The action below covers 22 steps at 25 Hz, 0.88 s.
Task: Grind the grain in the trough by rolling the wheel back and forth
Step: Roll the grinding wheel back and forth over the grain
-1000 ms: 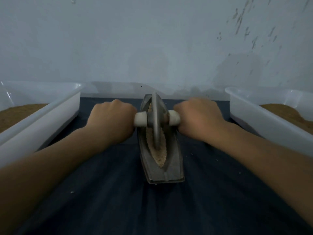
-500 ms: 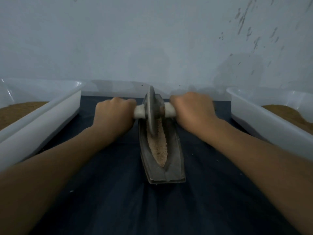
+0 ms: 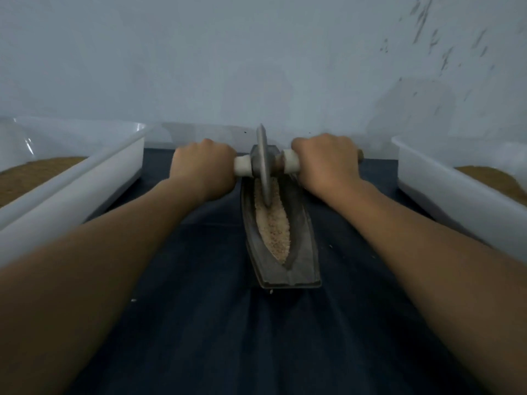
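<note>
A dark boat-shaped metal trough (image 3: pixel 302 252) lies lengthwise on the dark blue cloth (image 3: pixel 228 323), with pale crushed grain (image 3: pixel 272 223) along its groove. A thin grey wheel (image 3: pixel 263 163) stands upright at the trough's far end, its rim down in the grain. A white-wrapped axle handle (image 3: pixel 242 167) sticks out on each side. My left hand (image 3: pixel 204 168) grips the left handle, fingers curled round it. My right hand (image 3: pixel 325 161) grips the right handle the same way. Both arms are stretched far forward.
A white plastic tub (image 3: pixel 94 181) with brown grain stands on the left, and another white tub (image 3: pixel 445 189) with brown grain on the right. A pale wall rises just behind the trough. A few loose crumbs lie on the cloth near the trough's near end.
Both hands have pushed the wheel away from me, from the middle of the trough to its far end. More of the grain now lies uncovered behind the wheel.
</note>
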Motion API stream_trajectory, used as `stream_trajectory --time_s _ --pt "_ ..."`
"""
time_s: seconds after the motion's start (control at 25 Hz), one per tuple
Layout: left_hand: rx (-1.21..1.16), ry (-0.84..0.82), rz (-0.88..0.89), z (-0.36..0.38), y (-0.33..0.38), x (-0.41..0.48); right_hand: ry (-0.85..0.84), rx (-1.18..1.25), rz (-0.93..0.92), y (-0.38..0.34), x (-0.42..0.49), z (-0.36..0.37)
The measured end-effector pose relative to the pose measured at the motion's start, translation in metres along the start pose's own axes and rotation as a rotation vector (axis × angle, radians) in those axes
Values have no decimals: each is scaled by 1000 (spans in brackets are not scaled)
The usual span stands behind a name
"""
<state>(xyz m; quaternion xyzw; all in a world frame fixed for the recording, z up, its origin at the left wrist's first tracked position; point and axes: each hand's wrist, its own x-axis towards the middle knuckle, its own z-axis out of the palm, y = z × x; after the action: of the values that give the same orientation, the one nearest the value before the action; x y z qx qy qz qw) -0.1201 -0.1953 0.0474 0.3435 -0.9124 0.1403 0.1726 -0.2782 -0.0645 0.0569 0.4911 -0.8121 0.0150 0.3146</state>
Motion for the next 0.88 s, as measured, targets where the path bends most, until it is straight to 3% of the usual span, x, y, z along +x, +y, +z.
stream_trajectory --time_s 0.08,0.2,0.28,0.36,0.52,0.64,0.76,0.88 --pt "-7 -5 62 -3 -11 -23 -5 18 -75 10 -20 -9" --pt "105 270 274 -11 -19 -59 95 1 -46 21 -72 -14" --pt "168 371 292 -14 -15 -50 130 51 4 24 -77 -5" --pt "211 262 225 -8 -3 -31 92 73 51 18 -58 4" --pt "59 57 15 -3 3 -4 -40 67 27 2 -7 -2" --pt "54 73 101 -7 -5 -32 -103 54 -51 13 -28 -14" --pt "78 200 249 -15 -15 -61 86 -15 -108 22 -72 -23" --pt "195 216 209 -11 -6 -47 52 36 -47 20 -62 -9"
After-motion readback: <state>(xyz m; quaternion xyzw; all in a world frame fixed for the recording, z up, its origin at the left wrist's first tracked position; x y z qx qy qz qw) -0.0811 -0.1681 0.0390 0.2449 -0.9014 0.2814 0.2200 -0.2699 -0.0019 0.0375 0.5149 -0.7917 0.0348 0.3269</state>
